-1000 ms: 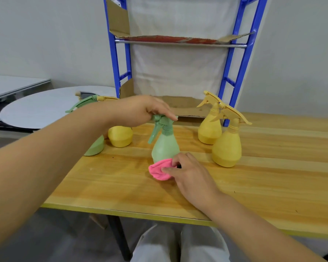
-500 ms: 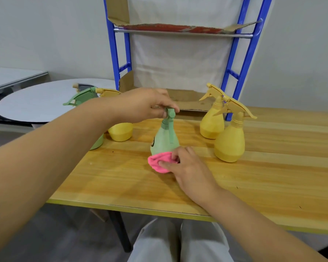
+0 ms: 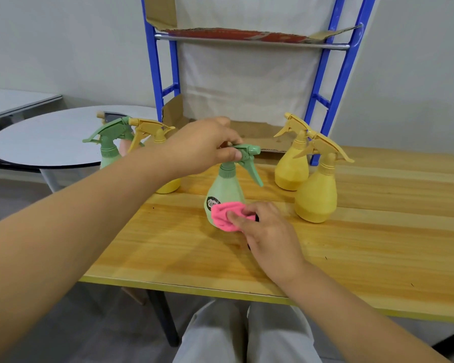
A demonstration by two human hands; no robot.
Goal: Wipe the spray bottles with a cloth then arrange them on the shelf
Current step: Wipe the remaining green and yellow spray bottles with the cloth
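Shelf [image 3: 323,100]: blue frame at the back of the tabletop [image 3: 378,244]. Cardboard lines both levels in view, and there is no bottle on either. My read is that arranging hasn't started.

Five spray bottles are visible on the tabletop, all standing.
- Right side, near the shelf's right post: rear yellow bottle [image 3: 291,169], with front yellow bottle [image 3: 316,200] just beside it and nearer the camera.
- Left side, partly hidden behind the left forearm: second green bottle [image 3: 108,148] and third yellow bottle [image 3: 152,132].
- Can't tell which of these four have been wiped.

Active item is the green bottle [image 3: 224,189], mid-tabletop in front of the shelf.
- Its base looks to be on the wood, though the cloth and hand hide the contact.
- Long axis is vertical, near upright.
- Nozzle [image 3: 254,149] points to the right of the view, with the trigger [image 3: 256,176] slanting down-right under it.
- The dark round label [image 3: 212,201] faces front-left.

Left hand [image 3: 202,148] is over the spray head, fingers [image 3: 231,154] curled round it, steadying the bottle.

Right hand [image 3: 270,231] has its fingers [image 3: 236,218] bunched on the pink cloth [image 3: 224,216], pressing it against the lower front of the body, next to the label.

Status: mid-wipe on one bottle of five, cloth low on the body. Likely left to do:
- upper body, neck and head of this one
- any unwiped bottles among the other four
- all five onto the shelf
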